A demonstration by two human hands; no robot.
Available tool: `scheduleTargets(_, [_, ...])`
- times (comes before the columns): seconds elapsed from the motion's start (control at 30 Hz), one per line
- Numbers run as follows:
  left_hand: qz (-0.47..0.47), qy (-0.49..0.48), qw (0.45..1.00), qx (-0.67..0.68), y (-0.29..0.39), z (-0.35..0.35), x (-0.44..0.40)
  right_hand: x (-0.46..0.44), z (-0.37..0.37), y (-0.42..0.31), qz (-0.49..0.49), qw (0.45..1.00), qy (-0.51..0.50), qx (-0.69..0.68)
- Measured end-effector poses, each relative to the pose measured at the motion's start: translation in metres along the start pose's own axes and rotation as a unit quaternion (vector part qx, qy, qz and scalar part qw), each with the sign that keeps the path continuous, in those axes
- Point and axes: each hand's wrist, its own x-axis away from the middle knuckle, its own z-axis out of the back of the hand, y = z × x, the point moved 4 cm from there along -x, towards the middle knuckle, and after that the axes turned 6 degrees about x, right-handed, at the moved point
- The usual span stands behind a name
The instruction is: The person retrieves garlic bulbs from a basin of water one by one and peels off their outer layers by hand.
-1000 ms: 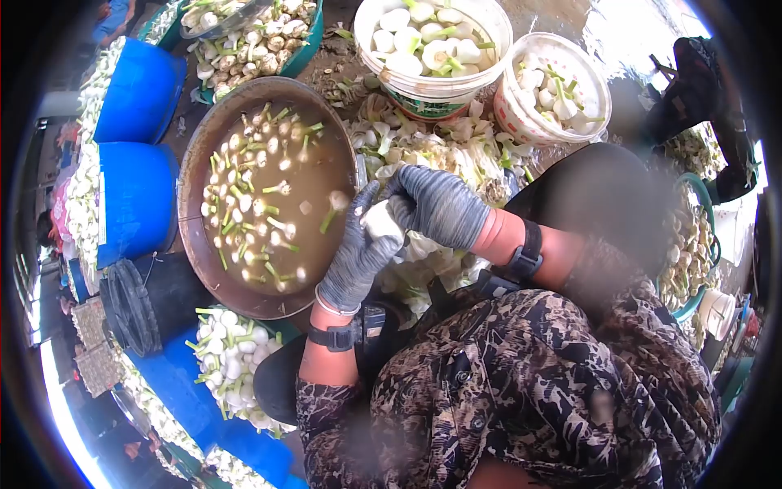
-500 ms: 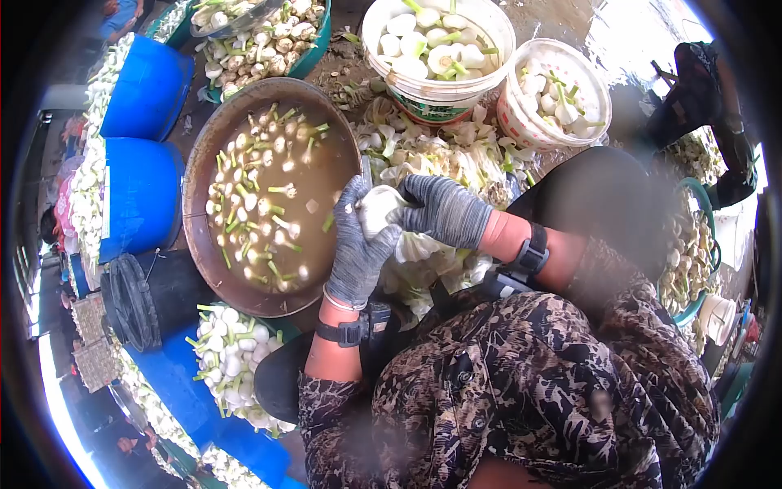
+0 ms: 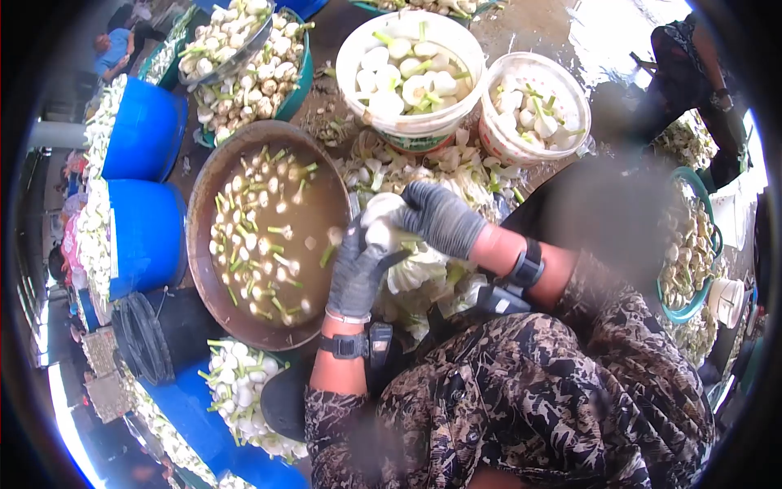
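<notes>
My left hand [image 3: 356, 275], in a grey knit glove, is closed around a white garlic bulb [image 3: 381, 210] with its stem side toward the lap. From the right, my right hand [image 3: 444, 218], gloved alike, presses its bent fingers against the same bulb. Whether a loose piece of skin is pinched there is hard to make out. Just left of the hands stands a rusty round basin [image 3: 195, 236] of murky water, where many green-stemmed garlic bulbs [image 3: 269, 232] float. Beneath the hands lies a heap of peeled-off garlic skins [image 3: 419, 273].
Beyond the skins stand a white bucket [image 3: 346, 77] and a smaller patterned bucket [image 3: 489, 134], both holding peeled bulbs. Blue tubs [image 3: 147, 236] heaped with garlic line the left. A green basin [image 3: 301, 77] of unpeeled bulbs is at the back. Another person's arm [image 3: 717, 90] shows at right.
The view has tilted, so the basin and tubs sit lower in it. Both hands stay on the bulb, which has turned between the fingers, and the right fingers have shifted over it.
</notes>
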Motion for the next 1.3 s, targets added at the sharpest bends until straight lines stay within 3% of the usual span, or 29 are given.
scheduleTargets(0.07, [0.047,-0.015,0.998,0.044,-0.001,-0.003,-0.005,0.009,0.007,-0.022,0.100,0.985,0.030,0.135])
scheduleTargets(0.13, [0.025,0.009,0.998,-0.054,-0.009,0.003,-0.009,0.007,0.006,-0.014,0.088,0.987,0.040,0.132])
scheduleTargets(0.2, [0.025,0.020,0.993,-0.116,-0.016,0.010,-0.013,-0.004,0.006,0.012,0.005,0.999,0.047,0.026])
scheduleTargets(0.23, [-0.015,0.009,0.977,-0.213,-0.003,0.002,-0.016,-0.008,0.015,0.015,-0.031,0.997,0.064,0.008])
scheduleTargets(0.27, [-0.020,0.005,0.977,-0.214,0.003,-0.004,-0.016,-0.013,0.024,0.019,-0.066,0.994,0.081,-0.010])
scheduleTargets(0.33, [-0.010,-0.009,1.000,-0.025,0.008,-0.014,-0.014,-0.020,0.040,0.023,-0.091,0.992,0.087,0.017])
scheduleTargets(0.4, [-0.011,-0.009,1.000,-0.022,0.013,-0.002,-0.033,-0.028,0.026,0.057,-0.039,0.991,0.125,0.035])
scheduleTargets(0.43, [-0.070,-0.016,0.983,-0.170,0.009,0.015,-0.054,-0.024,0.032,0.050,-0.036,0.992,0.118,0.035])
scheduleTargets(0.5, [-0.079,0.020,0.982,-0.168,0.014,0.030,-0.090,-0.015,0.041,0.024,-0.070,0.968,0.045,0.238])
scheduleTargets(0.53, [-0.040,0.061,0.997,-0.014,0.015,0.035,-0.115,-0.012,0.037,0.026,-0.069,0.956,0.002,0.285])
scheduleTargets(0.57, [-0.046,0.056,0.979,0.192,0.031,0.022,-0.133,-0.016,0.027,0.040,-0.081,0.939,-0.076,0.327])
scheduleTargets(0.6, [-0.081,0.047,0.991,0.093,0.058,-0.003,-0.143,-0.014,0.019,0.045,-0.088,0.932,-0.119,0.332])
scheduleTargets(0.67, [0.027,0.034,0.977,0.210,0.064,-0.016,-0.163,-0.010,0.011,0.041,-0.096,0.900,-0.178,0.386])
scheduleTargets(0.73, [0.021,-0.028,0.994,0.101,0.065,0.006,-0.162,-0.010,0.013,0.029,-0.072,0.893,-0.167,0.412])
scheduleTargets(0.77, [-0.023,0.039,0.999,-0.015,0.082,0.021,-0.143,-0.012,0.013,0.027,-0.081,0.895,-0.152,0.411])
scheduleTargets(0.83, [0.009,0.113,0.993,-0.019,0.077,0.098,-0.128,-0.015,0.015,0.018,-0.070,0.900,-0.129,0.411])
scheduleTargets(0.9, [0.104,0.265,0.958,-0.029,0.055,0.173,-0.102,-0.017,0.011,0.015,-0.063,0.900,-0.116,0.416])
scheduleTargets(1.0, [0.219,0.371,0.900,-0.065,-0.012,0.257,-0.069,-0.023,0.004,0.006,-0.026,0.896,-0.067,0.438])
scheduleTargets(1.1, [0.324,0.344,0.876,-0.098,-0.073,0.258,-0.063,-0.024,-0.010,0.003,0.017,0.893,-0.098,0.438])
scheduleTargets(1.17, [0.409,0.282,0.853,-0.160,-0.078,0.205,-0.060,-0.025,-0.017,0.002,0.003,0.892,-0.122,0.436])
scheduleTargets(1.2, [0.367,0.172,0.845,-0.350,-0.123,0.235,-0.077,-0.024,-0.019,0.002,-0.008,0.892,-0.142,0.430])
scheduleTargets(1.23, [0.297,0.089,0.783,-0.539,-0.168,0.264,-0.093,-0.024,-0.020,0.002,-0.012,0.890,-0.140,0.434])
scheduleTargets(1.3, [0.344,0.098,0.783,-0.509,-0.149,0.245,-0.082,-0.023,-0.023,0.002,-0.003,0.896,-0.144,0.421])
